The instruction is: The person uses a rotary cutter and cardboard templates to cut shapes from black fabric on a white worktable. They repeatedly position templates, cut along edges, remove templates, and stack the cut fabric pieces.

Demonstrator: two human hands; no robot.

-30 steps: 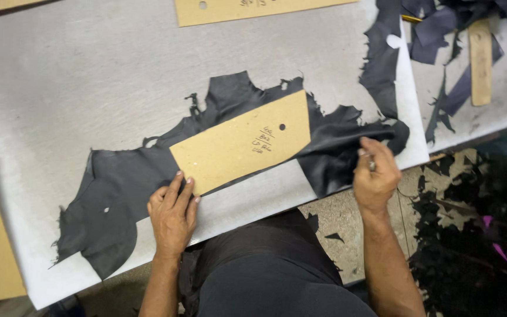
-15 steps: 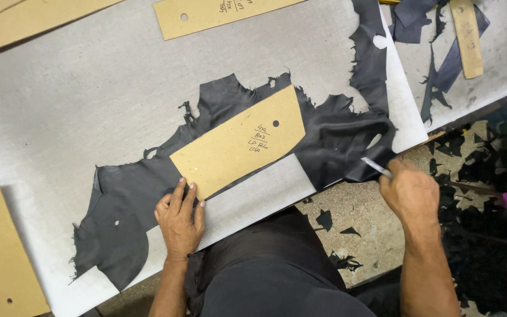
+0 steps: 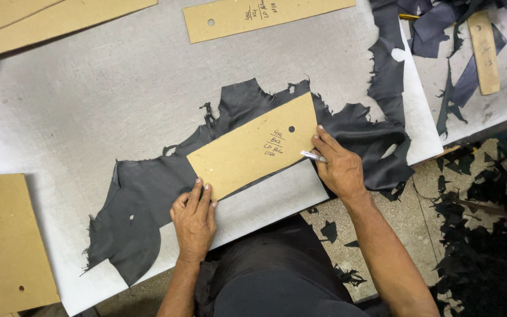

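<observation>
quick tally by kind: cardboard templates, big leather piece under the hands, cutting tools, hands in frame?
Cardboard templates: 5 – under the hands, top centre, top left, lower left, narrow strip at right
Large dark leather piece: 1
Slim metal tool in right hand: 1
Hands, with left hand: 2
Total: 9

The cardboard template (image 3: 256, 147) hides the dark leather (image 3: 148, 194) beneath it.
</observation>
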